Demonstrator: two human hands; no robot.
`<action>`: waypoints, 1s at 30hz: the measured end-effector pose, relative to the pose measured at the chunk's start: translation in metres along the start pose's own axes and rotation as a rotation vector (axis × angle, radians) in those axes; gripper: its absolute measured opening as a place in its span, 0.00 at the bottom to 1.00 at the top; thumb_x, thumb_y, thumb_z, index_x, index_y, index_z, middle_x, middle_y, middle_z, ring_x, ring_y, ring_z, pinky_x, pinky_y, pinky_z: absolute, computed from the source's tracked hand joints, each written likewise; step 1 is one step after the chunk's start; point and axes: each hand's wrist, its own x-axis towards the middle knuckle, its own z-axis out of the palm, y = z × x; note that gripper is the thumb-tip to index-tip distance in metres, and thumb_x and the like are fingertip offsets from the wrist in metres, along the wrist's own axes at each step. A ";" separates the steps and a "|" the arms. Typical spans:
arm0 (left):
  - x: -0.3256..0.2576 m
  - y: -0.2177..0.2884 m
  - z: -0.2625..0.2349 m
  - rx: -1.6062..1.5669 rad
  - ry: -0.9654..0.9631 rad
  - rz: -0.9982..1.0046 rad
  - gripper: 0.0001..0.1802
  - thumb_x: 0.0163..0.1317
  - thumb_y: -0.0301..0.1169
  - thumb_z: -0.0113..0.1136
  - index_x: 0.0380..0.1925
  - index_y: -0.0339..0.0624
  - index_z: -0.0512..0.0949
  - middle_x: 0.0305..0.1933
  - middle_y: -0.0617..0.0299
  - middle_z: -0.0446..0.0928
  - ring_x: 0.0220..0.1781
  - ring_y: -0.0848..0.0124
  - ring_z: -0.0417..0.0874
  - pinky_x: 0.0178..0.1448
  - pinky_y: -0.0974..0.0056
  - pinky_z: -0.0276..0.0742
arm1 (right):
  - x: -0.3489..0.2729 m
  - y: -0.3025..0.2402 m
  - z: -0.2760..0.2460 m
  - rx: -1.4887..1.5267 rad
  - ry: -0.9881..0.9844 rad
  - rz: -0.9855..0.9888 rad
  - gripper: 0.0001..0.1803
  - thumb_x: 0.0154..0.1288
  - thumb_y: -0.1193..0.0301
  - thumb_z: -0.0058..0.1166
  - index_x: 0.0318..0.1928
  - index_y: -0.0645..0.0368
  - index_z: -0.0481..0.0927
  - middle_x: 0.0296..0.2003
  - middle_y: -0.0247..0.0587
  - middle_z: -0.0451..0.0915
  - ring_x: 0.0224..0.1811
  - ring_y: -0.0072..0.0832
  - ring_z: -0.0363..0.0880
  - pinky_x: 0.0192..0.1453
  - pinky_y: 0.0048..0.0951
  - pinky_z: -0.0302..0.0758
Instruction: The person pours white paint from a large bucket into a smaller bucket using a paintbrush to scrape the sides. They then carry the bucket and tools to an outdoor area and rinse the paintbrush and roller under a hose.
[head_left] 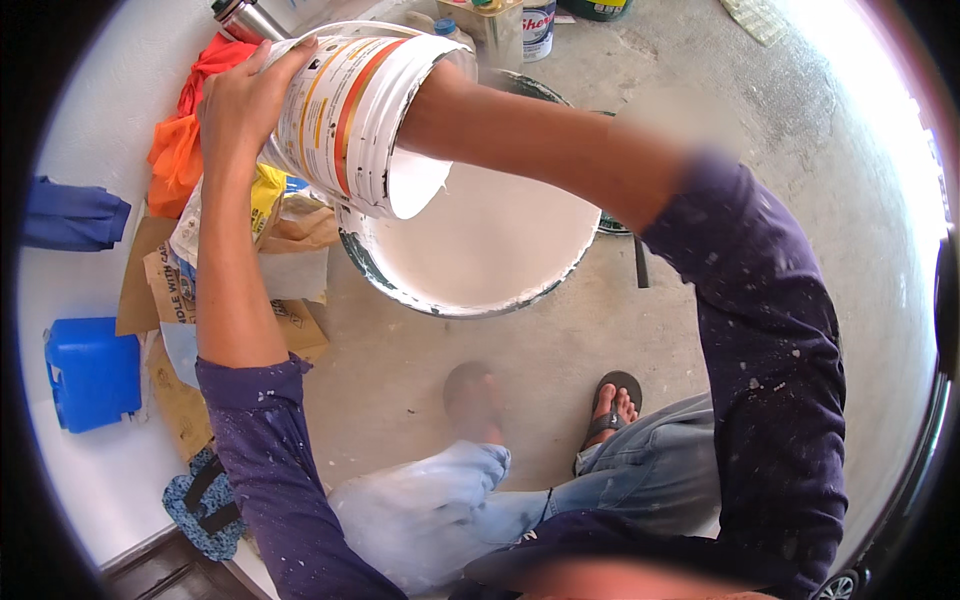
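Observation:
A white plastic paint bucket (pixel 318 115) with orange and yellow bands is tipped on its side above a large round tub (pixel 375 272). My left hand (pixel 245 100) grips the bucket near its base, fingers spread around the end. My right forearm (pixel 530 135) crosses from the right and goes in through the bucket's mouth. My right hand is hidden inside, so its fingers do not show. White paint coats the bucket's inner lip. Pale, off-white liquid (pixel 490 240) fills much of the tub, whose dark rim is smeared with white.
Orange cloth (pixel 175 150), a yellow bag (pixel 266 195) and flattened cardboard (pixel 155 270) lie left of the tub. Cans (pixel 537 28) and a steel tumbler (pixel 250 20) stand at the back. A blue container (pixel 95 372) is by the left wall. My sandalled feet (pixel 612 405) are just below the tub.

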 end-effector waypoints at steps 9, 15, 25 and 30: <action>-0.025 0.038 -0.010 0.101 0.123 0.075 0.33 0.57 0.55 0.66 0.49 0.36 0.86 0.45 0.36 0.85 0.51 0.46 0.86 0.58 0.50 0.80 | -0.102 0.003 -0.052 0.160 -0.181 0.097 0.15 0.65 0.76 0.61 0.52 0.59 0.85 0.41 0.38 0.81 0.45 0.32 0.82 0.47 0.32 0.83; -0.038 0.054 -0.018 0.111 0.187 0.033 0.31 0.57 0.55 0.66 0.49 0.39 0.87 0.50 0.39 0.85 0.55 0.48 0.86 0.61 0.51 0.79 | -0.166 0.009 -0.085 0.385 -0.170 0.203 0.16 0.63 0.76 0.65 0.52 0.58 0.86 0.38 0.38 0.80 0.38 0.29 0.81 0.41 0.31 0.82; -0.034 0.041 -0.010 0.130 0.138 0.109 0.27 0.62 0.52 0.64 0.40 0.36 0.88 0.43 0.43 0.87 0.47 0.52 0.89 0.55 0.54 0.82 | -0.226 0.015 -0.119 0.371 -0.329 0.381 0.14 0.68 0.74 0.61 0.52 0.48 0.88 0.40 0.38 0.82 0.38 0.32 0.85 0.41 0.34 0.83; -0.042 0.043 -0.018 -0.050 0.101 0.080 0.26 0.62 0.51 0.65 0.38 0.35 0.88 0.38 0.46 0.88 0.40 0.57 0.89 0.48 0.57 0.83 | -0.242 0.012 -0.133 0.381 -0.366 0.433 0.14 0.68 0.76 0.61 0.52 0.49 0.89 0.41 0.38 0.81 0.37 0.31 0.85 0.39 0.32 0.84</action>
